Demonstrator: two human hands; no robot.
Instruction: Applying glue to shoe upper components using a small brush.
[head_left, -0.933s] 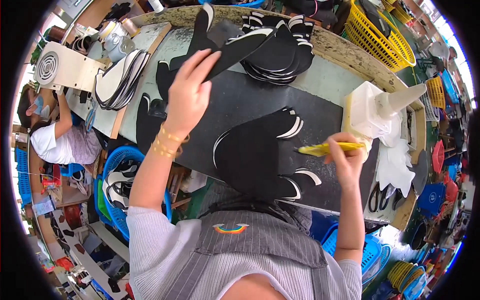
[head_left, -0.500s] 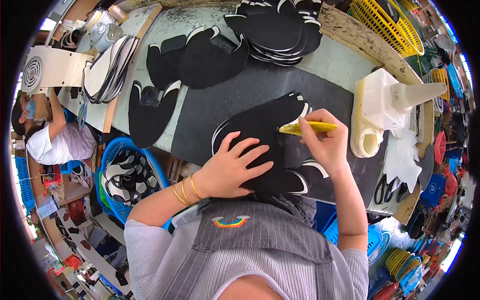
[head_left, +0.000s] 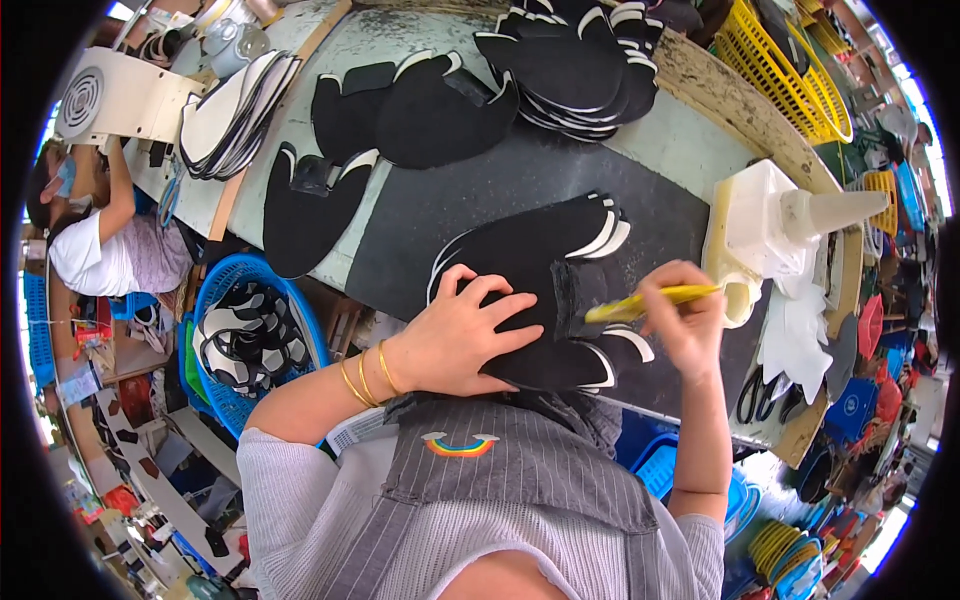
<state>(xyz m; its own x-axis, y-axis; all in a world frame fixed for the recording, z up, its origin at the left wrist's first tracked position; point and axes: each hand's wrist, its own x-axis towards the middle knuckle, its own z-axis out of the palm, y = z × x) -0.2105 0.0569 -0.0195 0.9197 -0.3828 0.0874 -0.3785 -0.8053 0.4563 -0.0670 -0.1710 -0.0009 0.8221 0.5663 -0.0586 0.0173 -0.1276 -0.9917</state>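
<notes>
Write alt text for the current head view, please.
A person's left hand rests on layered flat black pieces with white edges; the right hand holds a slim yellow tool at their dark strip. Similar black pieces lie beyond, with a white plastic bottle at right.
</notes>
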